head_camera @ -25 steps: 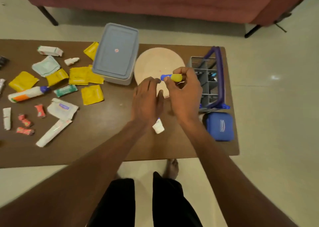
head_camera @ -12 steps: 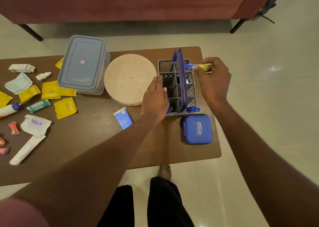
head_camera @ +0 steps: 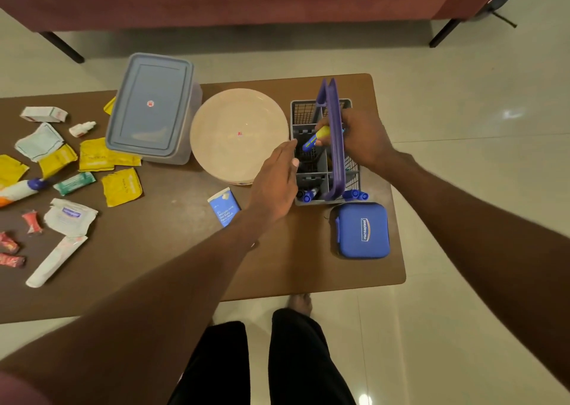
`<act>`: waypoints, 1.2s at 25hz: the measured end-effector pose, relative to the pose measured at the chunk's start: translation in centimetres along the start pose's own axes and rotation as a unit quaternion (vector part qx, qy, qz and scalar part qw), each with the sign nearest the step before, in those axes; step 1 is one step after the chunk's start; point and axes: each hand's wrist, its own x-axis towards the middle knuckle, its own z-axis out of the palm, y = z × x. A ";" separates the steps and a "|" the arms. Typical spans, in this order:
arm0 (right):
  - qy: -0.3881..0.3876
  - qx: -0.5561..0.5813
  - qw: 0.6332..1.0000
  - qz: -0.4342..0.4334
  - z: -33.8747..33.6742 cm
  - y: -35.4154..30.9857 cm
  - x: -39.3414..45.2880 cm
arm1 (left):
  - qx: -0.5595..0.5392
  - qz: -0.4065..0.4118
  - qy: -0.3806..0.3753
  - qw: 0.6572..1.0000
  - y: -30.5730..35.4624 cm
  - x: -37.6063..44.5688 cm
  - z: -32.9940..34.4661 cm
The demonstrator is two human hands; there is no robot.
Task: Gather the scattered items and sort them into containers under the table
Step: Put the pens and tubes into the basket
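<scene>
Lowering a yellow-and-blue tube [head_camera: 315,139] into the grey caddy [head_camera: 320,158], we list this moment as follows. Right hand [head_camera: 362,141]: fingers pinched on the tube's yellow end, reaching under the purple handle [head_camera: 334,139], the blue tip angled down toward a middle compartment, presumably so it drops in among the divisions. Left hand [head_camera: 274,185]: fingers straight and together, holding nothing, laid against the caddy's left wall, most likely to steady it. Caddy: at the table's [head_camera: 172,250] right end, toward the far edge; blue-capped items show in its nearest compartments. Blue zip case [head_camera: 361,230]: just beside the caddy, at the near right corner. Round pale plate [head_camera: 239,135] and lidded grey box [head_camera: 151,105]: along the far edge, left of the caddy. Small blue sachet [head_camera: 223,207]: near the left wrist. Still to gather, at the left end: yellow sachets [head_camera: 121,186], white packets, red wrappers, a white tube [head_camera: 57,261], a dropper bottle [head_camera: 81,128]. We judge the sorting barely begun.
</scene>
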 end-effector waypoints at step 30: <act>0.262 0.322 0.885 0.212 7.8 -6.1 -7.9 | 0.203 -0.164 -0.046 0.964 -9.7 -14.4 -5.0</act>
